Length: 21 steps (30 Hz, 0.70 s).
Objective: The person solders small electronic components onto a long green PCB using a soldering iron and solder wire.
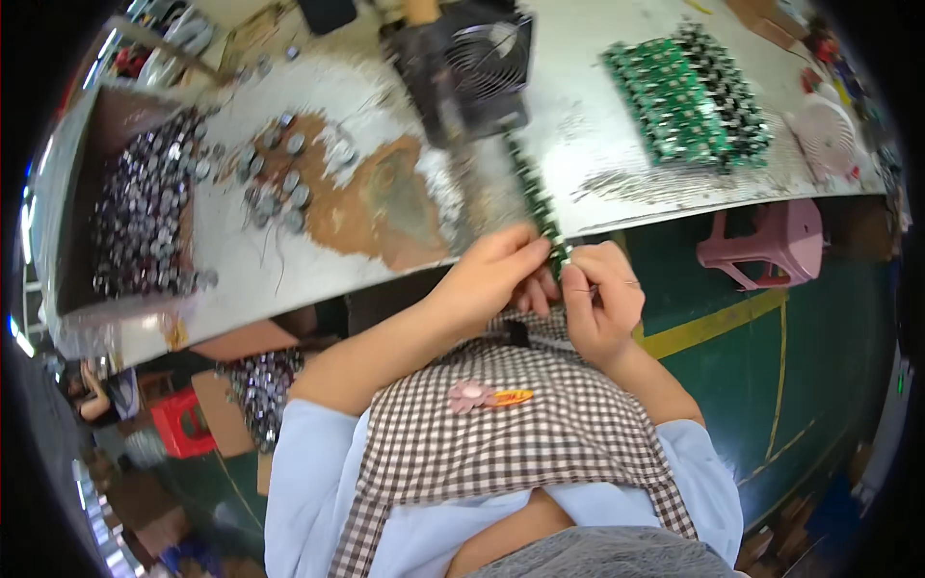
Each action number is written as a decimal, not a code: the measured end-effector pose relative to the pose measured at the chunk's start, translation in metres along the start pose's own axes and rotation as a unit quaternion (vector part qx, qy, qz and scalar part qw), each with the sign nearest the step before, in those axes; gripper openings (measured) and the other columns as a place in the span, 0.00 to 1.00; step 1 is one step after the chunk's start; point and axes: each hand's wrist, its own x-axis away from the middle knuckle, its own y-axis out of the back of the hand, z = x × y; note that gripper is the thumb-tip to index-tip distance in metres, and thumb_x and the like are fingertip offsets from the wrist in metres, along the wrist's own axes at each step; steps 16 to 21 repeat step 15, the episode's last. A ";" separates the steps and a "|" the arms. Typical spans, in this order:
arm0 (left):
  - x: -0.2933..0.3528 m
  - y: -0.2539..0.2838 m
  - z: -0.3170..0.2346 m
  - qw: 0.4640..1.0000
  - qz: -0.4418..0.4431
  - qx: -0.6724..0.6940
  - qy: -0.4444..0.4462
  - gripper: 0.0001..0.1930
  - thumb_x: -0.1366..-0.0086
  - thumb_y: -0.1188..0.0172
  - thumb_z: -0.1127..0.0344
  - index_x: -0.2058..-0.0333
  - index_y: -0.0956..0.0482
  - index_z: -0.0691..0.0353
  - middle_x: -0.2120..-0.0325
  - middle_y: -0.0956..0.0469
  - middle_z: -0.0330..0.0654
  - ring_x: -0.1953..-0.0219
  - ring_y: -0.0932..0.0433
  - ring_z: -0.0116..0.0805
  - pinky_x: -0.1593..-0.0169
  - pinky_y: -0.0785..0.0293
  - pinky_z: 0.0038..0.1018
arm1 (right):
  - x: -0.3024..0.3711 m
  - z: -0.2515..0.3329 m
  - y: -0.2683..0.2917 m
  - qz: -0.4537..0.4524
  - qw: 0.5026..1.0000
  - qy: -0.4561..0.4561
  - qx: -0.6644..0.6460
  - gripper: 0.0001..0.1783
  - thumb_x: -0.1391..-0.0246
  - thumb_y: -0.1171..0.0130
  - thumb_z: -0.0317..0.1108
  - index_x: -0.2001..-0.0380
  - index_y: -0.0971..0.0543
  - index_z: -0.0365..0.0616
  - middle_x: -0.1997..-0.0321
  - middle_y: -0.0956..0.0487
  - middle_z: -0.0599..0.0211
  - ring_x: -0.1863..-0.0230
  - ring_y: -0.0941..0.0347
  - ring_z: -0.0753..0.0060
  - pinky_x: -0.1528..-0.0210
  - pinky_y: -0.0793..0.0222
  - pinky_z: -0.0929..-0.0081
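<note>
A long, narrow green circuit board strip (532, 188), lined with small parts, runs from the fan unit's foot over the table's front edge. My left hand (496, 268) is closed around its near end from the left, thumb on top. Against the same end, my right hand (605, 297) pinches with thumb and bent forefinger. Whether a small part or wire sits in that pinch is too small to tell. Farther right on the table lie rows of similar green boards (665, 101), side by side.
A black fan unit (482, 63) stands beyond my hands. Loose round metal parts (289, 173) lie at left, beside a box (72, 207) full of them. A pink stool (771, 246) stands below the table at right; a small round fan (824, 130) sits at its right end.
</note>
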 end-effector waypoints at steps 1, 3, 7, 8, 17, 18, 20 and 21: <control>0.000 0.005 0.001 0.999 -0.009 -0.029 -0.011 0.12 0.29 0.56 0.60 0.67 0.32 0.63 0.76 0.23 0.42 0.80 0.24 0.25 0.78 0.33 0.17 | -0.001 0.003 -0.003 0.011 1.000 -0.008 0.025 0.05 0.54 0.39 0.20 0.73 0.25 0.36 0.74 0.25 0.58 0.74 0.30 0.63 0.74 0.35 0.73; 0.012 0.010 -0.001 0.998 -0.051 -0.016 -0.018 0.12 0.30 0.54 0.60 0.67 0.31 0.63 0.80 0.25 0.40 0.84 0.27 0.23 0.81 0.36 0.15 | -0.004 0.005 -0.005 0.047 0.996 -0.009 0.082 0.08 0.55 0.37 0.21 0.71 0.26 0.36 0.69 0.27 0.55 0.70 0.29 0.63 0.70 0.33 0.74; 0.031 0.021 -0.004 0.998 -0.033 -0.056 -0.023 0.12 0.30 0.53 0.59 0.65 0.29 0.62 0.80 0.26 0.37 0.85 0.30 0.20 0.81 0.36 0.15 | -0.015 0.014 -0.019 0.117 0.991 -0.021 -0.056 0.09 0.55 0.39 0.22 0.71 0.29 0.36 0.58 0.26 0.49 0.63 0.28 0.61 0.61 0.31 0.73; 0.032 0.025 -0.001 0.997 -0.024 -0.068 -0.028 0.12 0.30 0.53 0.59 0.65 0.29 0.62 0.80 0.26 0.37 0.85 0.30 0.20 0.81 0.35 0.15 | -0.019 0.016 -0.019 0.166 0.984 -0.006 -0.062 0.08 0.54 0.40 0.22 0.71 0.29 0.36 0.56 0.26 0.48 0.62 0.27 0.60 0.61 0.31 0.72; 0.043 0.038 -0.001 0.995 -0.063 -0.051 -0.055 0.11 0.34 0.45 0.60 0.66 0.29 0.62 0.79 0.24 0.40 0.84 0.26 0.23 0.81 0.34 0.17 | -0.007 0.011 -0.030 0.126 0.943 -0.143 -0.272 0.01 0.43 0.51 0.22 0.68 0.31 0.35 0.52 0.27 0.48 0.53 0.30 0.67 0.48 0.36 0.72; 0.043 0.038 -0.001 0.995 -0.063 -0.051 -0.055 0.11 0.34 0.45 0.60 0.66 0.29 0.62 0.79 0.24 0.40 0.84 0.26 0.23 0.81 0.34 0.17 | -0.007 0.011 -0.030 0.126 0.943 -0.143 -0.272 0.01 0.43 0.51 0.22 0.68 0.31 0.35 0.52 0.27 0.48 0.53 0.30 0.67 0.48 0.36 0.72; 0.043 0.038 -0.001 0.995 -0.063 -0.051 -0.055 0.11 0.34 0.45 0.60 0.66 0.29 0.62 0.79 0.24 0.40 0.84 0.26 0.23 0.81 0.34 0.17 | -0.007 0.011 -0.030 0.126 0.943 -0.143 -0.272 0.01 0.43 0.51 0.22 0.68 0.31 0.35 0.52 0.27 0.48 0.53 0.30 0.67 0.48 0.36 0.72; 0.043 0.038 -0.001 0.995 -0.063 -0.051 -0.055 0.11 0.34 0.45 0.60 0.66 0.29 0.62 0.79 0.24 0.40 0.84 0.26 0.23 0.81 0.34 0.17 | -0.007 0.011 -0.030 0.126 0.943 -0.143 -0.272 0.01 0.43 0.51 0.22 0.68 0.31 0.35 0.52 0.27 0.48 0.53 0.30 0.67 0.48 0.36 0.72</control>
